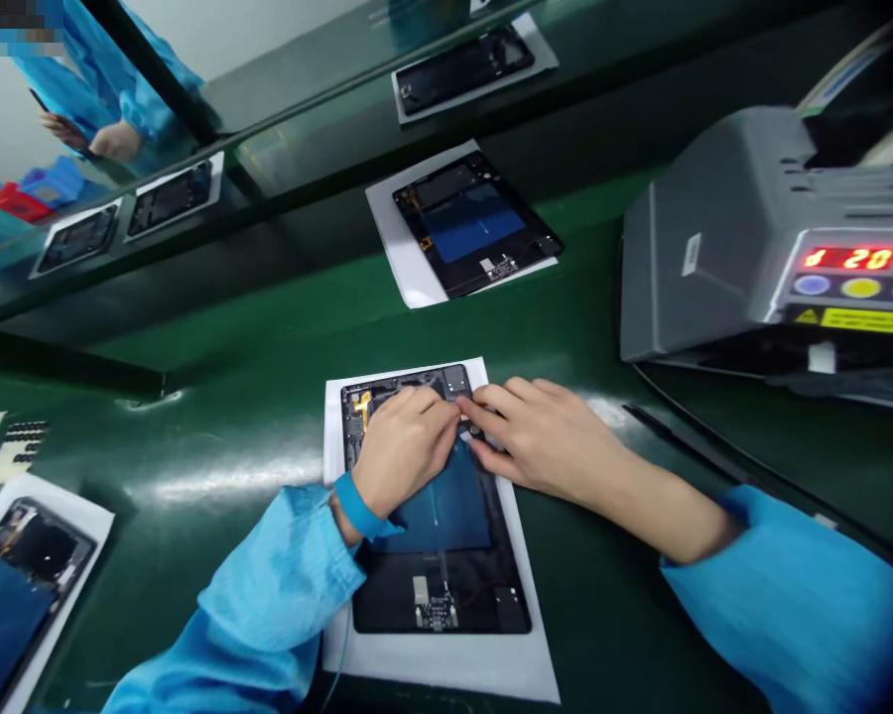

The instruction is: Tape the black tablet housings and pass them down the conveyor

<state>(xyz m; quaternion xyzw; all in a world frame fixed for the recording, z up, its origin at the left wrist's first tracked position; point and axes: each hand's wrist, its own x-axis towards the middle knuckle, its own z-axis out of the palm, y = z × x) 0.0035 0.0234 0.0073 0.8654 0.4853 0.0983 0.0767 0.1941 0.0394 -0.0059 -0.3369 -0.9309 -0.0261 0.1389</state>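
Note:
An opened tablet [483, 585], its blue battery and circuit parts exposed, lies on a white sheet [446, 664] in front of me. My left hand [406, 446], a blue strap at its wrist, rests over the upper part of the tablet with its fingers curled together. From the right, my right hand [528, 431] reaches the tablet's upper right, thumb and fingers bent close around a small pale piece [466, 434]. The fingertips of both hands nearly meet there. What the left fingers hold, if anything, is hidden.
Another opened tablet [483, 223] lies on a sheet ahead, and one [15, 585] at the left. A grey tape machine [721, 238] with a red display stands right. Across the raised ledge, more tablets [465, 69] lie near a co-worker [111, 89]. A black tool [677, 436] lies right.

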